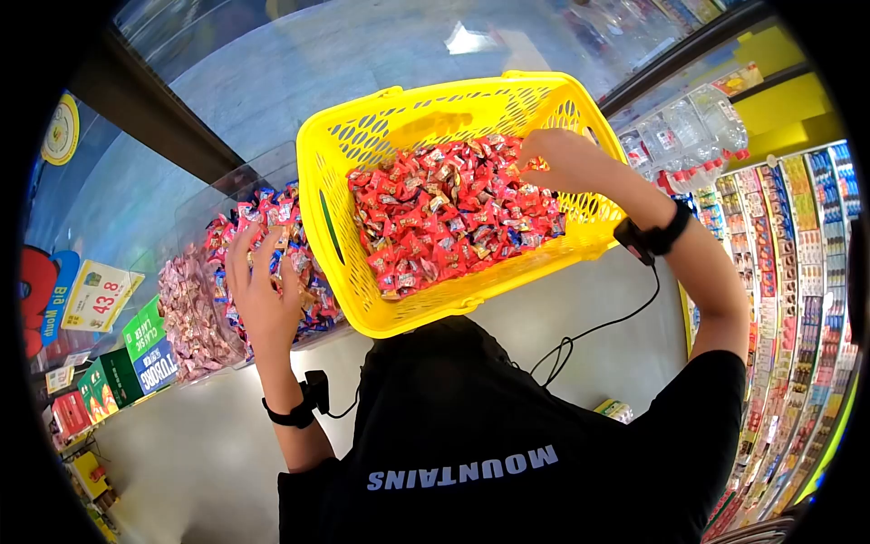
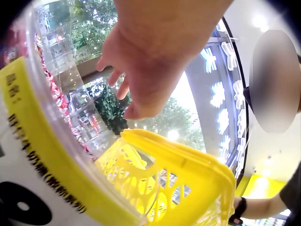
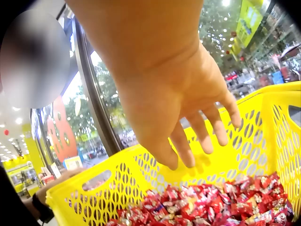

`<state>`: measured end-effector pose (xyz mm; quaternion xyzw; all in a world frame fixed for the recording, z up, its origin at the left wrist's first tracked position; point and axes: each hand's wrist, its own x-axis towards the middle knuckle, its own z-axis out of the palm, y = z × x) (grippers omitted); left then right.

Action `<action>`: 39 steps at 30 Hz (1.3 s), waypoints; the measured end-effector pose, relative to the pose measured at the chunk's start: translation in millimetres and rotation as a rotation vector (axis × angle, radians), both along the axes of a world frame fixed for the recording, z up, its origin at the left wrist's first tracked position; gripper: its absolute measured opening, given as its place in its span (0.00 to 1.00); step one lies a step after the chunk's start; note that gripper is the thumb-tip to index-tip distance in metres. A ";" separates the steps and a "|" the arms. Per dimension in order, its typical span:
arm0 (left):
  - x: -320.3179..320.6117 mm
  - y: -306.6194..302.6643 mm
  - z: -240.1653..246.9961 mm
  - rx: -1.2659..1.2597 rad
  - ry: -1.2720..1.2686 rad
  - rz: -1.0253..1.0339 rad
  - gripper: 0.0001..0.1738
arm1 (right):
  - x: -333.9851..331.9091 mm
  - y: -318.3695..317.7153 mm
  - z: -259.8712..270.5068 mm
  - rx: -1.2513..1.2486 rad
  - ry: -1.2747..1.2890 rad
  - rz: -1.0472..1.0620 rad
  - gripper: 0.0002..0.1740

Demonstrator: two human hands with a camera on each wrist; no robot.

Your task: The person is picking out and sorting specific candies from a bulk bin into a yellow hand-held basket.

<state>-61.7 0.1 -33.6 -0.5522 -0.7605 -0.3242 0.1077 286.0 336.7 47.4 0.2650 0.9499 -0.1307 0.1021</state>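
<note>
A yellow plastic shopping basket (image 1: pixel 391 317) with perforated walls holds a thick layer of wrapped candies (image 1: pixel 453 208), mostly red with some blue and gold. My right hand (image 1: pixel 573 161) hangs over the basket's right end, inside the rim. In the right wrist view its fingers (image 3: pixel 203 136) droop loosely apart above the candies, with nothing seen between them. To the left, my left hand (image 1: pixel 267 295) hovers over a clear bin of red and blue wrapped candies (image 1: pixel 294 213), fingers spread. No candy shows in it in the left wrist view.
Pinkish wrapped candies (image 1: pixel 188 313) fill the neighbouring section at left, beside a price card (image 1: pixel 98 295) and drink cartons (image 1: pixel 109 385). A yellow label (image 2: pixel 42 141) fronts the bin. Bottles (image 1: pixel 684 131) and packed shelves (image 1: pixel 779 299) stand at right. A thin cable (image 1: pixel 580 337) hangs from my right wrist.
</note>
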 end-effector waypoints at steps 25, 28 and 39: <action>65.2 15.2 63.7 0.060 -0.141 -0.356 0.24 | -62.8 -98.8 61.5 -0.312 0.472 0.146 0.18; 76.4 27.8 69.8 -0.010 -0.204 -0.497 0.28 | -56.7 -134.3 51.6 -0.289 0.660 0.367 0.25; 75.0 29.6 57.9 0.034 -0.195 -0.517 0.11 | -36.6 -144.0 31.6 -0.454 0.616 0.238 0.26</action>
